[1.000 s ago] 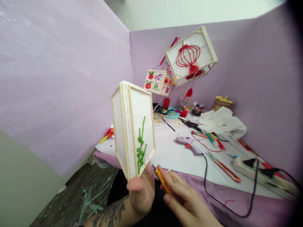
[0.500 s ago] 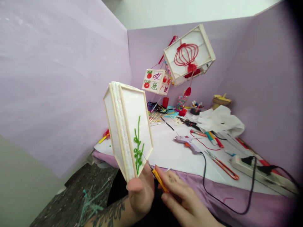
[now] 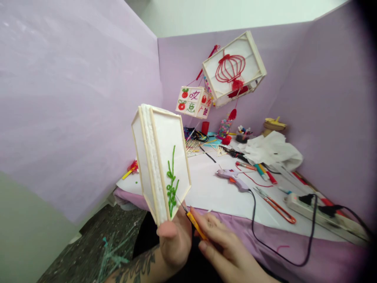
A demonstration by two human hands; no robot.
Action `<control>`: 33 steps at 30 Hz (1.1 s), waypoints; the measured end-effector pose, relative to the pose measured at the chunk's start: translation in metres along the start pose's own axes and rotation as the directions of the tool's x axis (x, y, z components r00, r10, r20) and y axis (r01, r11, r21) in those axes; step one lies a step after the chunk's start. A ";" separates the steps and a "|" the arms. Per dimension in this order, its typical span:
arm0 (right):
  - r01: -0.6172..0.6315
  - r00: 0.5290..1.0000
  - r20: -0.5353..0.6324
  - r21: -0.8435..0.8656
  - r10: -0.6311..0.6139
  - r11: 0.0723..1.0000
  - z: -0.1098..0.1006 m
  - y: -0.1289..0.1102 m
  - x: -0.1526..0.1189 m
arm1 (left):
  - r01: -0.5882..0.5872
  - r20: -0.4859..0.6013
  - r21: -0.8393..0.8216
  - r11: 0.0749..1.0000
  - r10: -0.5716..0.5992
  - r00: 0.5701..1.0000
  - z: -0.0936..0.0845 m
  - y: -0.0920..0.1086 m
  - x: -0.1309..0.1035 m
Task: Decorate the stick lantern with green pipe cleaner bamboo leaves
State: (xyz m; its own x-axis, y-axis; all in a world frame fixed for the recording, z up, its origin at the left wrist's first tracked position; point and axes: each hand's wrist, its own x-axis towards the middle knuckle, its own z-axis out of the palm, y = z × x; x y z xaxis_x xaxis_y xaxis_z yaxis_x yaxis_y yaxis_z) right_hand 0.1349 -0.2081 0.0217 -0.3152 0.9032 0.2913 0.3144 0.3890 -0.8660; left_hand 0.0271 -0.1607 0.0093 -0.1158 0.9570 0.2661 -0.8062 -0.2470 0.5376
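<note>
We find the white box (image 3: pixel 168 133) tipped further left, its green sprig (image 3: pixel 172 190) still within reach. Left hand (image 3: pixel 177 244) clasps its base; right hand (image 3: pixel 225 244) pinches a yellow tool (image 3: pixel 195 224).

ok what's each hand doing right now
Left hand: closed on the bottom end of the white box.
Right hand: closed around the yellow knife, blade toward the box's green decoration.

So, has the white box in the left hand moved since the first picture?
Yes, slightly: the box leans farther left at its top, judged against the wall corner behind.
</note>
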 end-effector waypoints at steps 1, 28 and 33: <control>-0.004 1.000 0.002 0.003 0.004 1.000 0.000 0.000 0.000 | 0.004 0.003 -0.003 1.000 -0.004 1.000 0.000 0.000 0.000; 0.032 0.999 -0.041 -0.015 -0.033 0.999 0.003 0.005 -0.001 | 0.024 0.064 -0.056 0.998 -0.020 0.998 -0.005 -0.001 0.003; 0.008 1.000 -0.025 0.007 -0.008 1.000 0.004 0.003 0.001 | 0.024 0.090 -0.075 0.997 -0.017 0.996 -0.008 -0.002 0.001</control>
State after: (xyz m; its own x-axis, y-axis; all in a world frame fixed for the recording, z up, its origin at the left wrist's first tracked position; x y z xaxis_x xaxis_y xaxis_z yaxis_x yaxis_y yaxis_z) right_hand 0.1320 -0.2072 0.0174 -0.2954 0.9043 0.3082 0.3053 0.3951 -0.8665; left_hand 0.0238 -0.1579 0.0019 -0.0490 0.9435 0.3278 -0.8498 -0.2118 0.4826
